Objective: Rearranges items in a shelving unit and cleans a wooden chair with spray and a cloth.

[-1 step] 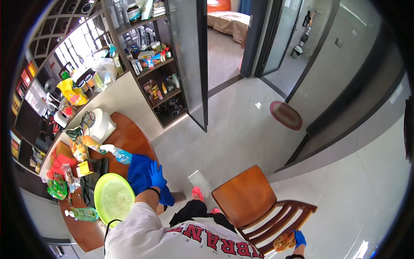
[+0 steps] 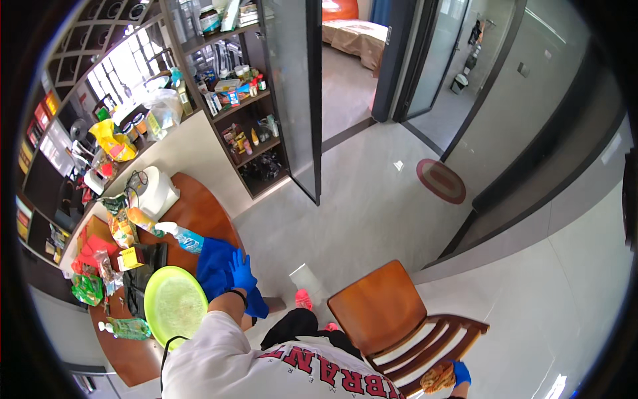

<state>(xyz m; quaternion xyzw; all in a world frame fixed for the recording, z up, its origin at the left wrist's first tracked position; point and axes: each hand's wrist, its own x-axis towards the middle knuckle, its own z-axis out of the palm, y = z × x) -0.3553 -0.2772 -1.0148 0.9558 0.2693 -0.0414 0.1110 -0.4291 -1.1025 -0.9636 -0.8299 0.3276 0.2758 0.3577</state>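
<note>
My left hand (image 2: 243, 274), in a blue glove, lies flat with its fingers spread on a blue cloth (image 2: 214, 269) draped over the edge of the round wooden table (image 2: 203, 199). Far to the right, my right hand (image 2: 460, 374), also blue-gloved, is closed on a patterned brown-orange cloth (image 2: 437, 378). That cloth rests against the slatted back of a wooden chair (image 2: 379, 299); part of the right hand is cut off by its angle. Beside my left forearm is a lime-green round basin (image 2: 176, 302). A blue spray bottle (image 2: 189, 239) touches the cloth's far edge.
The table also bears a white appliance (image 2: 156, 193), a green bottle (image 2: 129, 328), a yellow box (image 2: 131, 259) and several packets. Beyond it stand a shelf cabinet (image 2: 256, 143) and an open glass door (image 2: 296, 100). An oval mat (image 2: 441, 181) lies on the tiled floor.
My right hand and the patterned cloth have shifted very slightly toward me along the chair back. The left hand stays where it was.
</note>
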